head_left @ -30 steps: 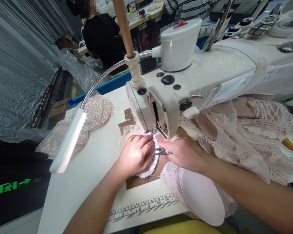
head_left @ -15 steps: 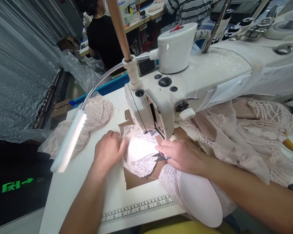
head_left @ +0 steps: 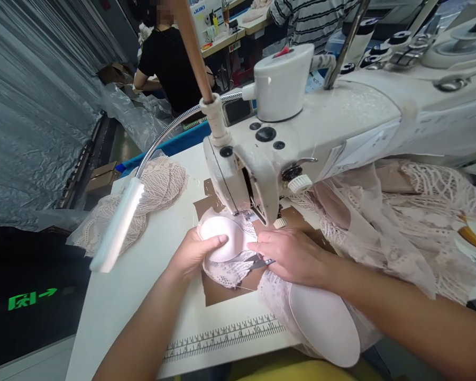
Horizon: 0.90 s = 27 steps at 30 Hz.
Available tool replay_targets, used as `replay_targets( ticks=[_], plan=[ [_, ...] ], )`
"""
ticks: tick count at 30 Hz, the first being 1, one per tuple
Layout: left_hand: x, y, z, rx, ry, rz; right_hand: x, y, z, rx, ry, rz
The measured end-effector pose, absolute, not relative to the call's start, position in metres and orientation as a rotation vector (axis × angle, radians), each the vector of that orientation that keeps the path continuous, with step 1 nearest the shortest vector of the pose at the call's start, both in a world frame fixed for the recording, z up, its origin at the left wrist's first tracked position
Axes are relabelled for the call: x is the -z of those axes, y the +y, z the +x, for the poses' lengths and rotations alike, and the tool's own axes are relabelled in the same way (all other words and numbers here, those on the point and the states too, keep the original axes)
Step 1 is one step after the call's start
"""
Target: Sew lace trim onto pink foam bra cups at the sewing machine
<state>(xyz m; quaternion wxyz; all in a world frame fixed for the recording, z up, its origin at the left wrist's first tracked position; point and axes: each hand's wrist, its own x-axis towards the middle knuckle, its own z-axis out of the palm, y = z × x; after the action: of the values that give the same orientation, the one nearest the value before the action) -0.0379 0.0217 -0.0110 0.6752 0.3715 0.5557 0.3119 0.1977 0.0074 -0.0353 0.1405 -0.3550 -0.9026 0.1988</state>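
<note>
Under the head of the white sewing machine (head_left: 238, 180) lies a pale pink bra cup (head_left: 222, 233) edged with lace (head_left: 230, 272). My left hand (head_left: 196, 251) grips the cup's left side, thumb on top and fingers beneath. At its right edge, my right hand (head_left: 287, 251) is closed, with small thread snips (head_left: 262, 262) tucked in it, blades pointing left. Its fingertips touch the fabric beside the presser foot. Another padded cup (head_left: 325, 323) with lace hangs over the table's front edge below my right wrist.
A lamp (head_left: 117, 227) on a bendy metal neck stands left of the machine. Stacked lace pieces (head_left: 158, 185) lie at the back left, and more lace fabric (head_left: 381, 211) is heaped on the right. A printed ruler (head_left: 226, 336) runs along the front edge. Co-workers (head_left: 170, 63) sit beyond.
My left hand has moved from lying beside the cup to gripping it, thumb on top, and the cup now bulges up. My right hand stays nearly in place with the snips.
</note>
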Motion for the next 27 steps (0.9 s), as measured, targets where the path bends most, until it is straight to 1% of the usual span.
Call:
replay_targets(
  ticks=[3, 7, 15, 27],
  plan=[
    [0.011, 0.027, -0.039, -0.670, 1.281, 0.890, 0.034, 0.009, 0.200, -0.588, -2.545, -1.061],
    [0.011, 0.030, -0.045, -0.621, 1.269, 0.955, 0.034, 0.013, 0.202, -0.477, -2.471, -1.180],
    [0.018, 0.029, -0.044, -0.578, 1.229, 0.980, 0.034, 0.014, 0.195, -0.282, -2.619, -1.308],
    [0.022, 0.029, -0.048, -0.621, 1.280, 1.055, 0.035, 0.013, 0.193, -0.333, -2.585, -1.368]
  ],
)
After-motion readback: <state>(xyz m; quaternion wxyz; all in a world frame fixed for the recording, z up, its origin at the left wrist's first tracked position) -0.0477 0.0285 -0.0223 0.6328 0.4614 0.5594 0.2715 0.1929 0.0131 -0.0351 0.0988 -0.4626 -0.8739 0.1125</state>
